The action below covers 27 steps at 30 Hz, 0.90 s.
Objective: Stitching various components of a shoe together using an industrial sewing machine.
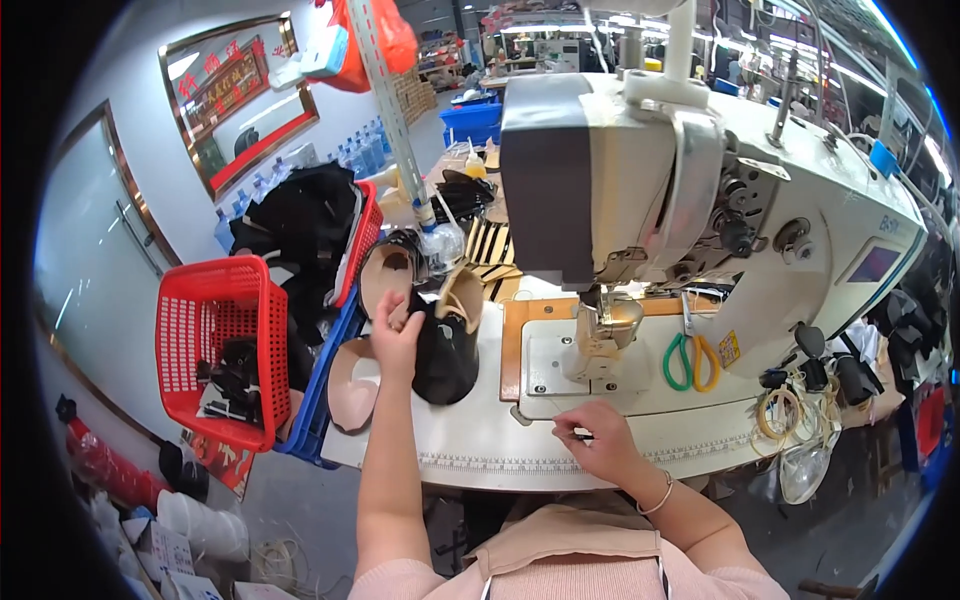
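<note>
My left hand (396, 338) is raised over the left of the sewing table, fingers apart and nothing visibly held. Right beside it lies a black shoe upper (447, 355) with a beige lining, and the two may touch. More beige-lined pieces (352, 388) lie under and behind that hand. My right hand (603, 442) is closed at the table's front edge, just before the needle area of a white industrial sewing machine (800, 190). Something small and dark shows between its fingers, too small to name. Scissors (690, 350) with green and yellow handles lie on the machine bed.
A red basket (268, 340) with black pieces and a blue crate (318, 420) stand left of the table. Dark cut pieces (300, 215) pile up behind them. A metal post (385, 100) rises behind my left hand. Tape rolls (778, 412) hang at the right edge.
</note>
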Tool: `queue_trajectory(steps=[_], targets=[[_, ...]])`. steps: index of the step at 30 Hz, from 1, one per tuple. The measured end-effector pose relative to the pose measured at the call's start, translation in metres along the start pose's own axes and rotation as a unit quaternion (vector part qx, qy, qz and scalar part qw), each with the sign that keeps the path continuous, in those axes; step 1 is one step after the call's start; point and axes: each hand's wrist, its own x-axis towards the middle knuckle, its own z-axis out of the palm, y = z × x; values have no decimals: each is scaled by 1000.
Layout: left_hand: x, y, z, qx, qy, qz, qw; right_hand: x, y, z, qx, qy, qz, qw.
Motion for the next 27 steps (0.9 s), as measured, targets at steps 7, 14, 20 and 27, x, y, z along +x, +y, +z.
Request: queue_trajectory(steps=[7,14,20,27], targets=[[-44,12,-6,-445,-36,-156,881,14,22,39,225,37,308,924],[-112,8,30,130,-132,25,982,10,20,61,202,135,350,905],[-38,12,52,341,-236,-78,907,2,7,58,216,102,336,911],[-91,72,42,204,-169,385,884,-29,-13,-8,-81,172,-79,979]])
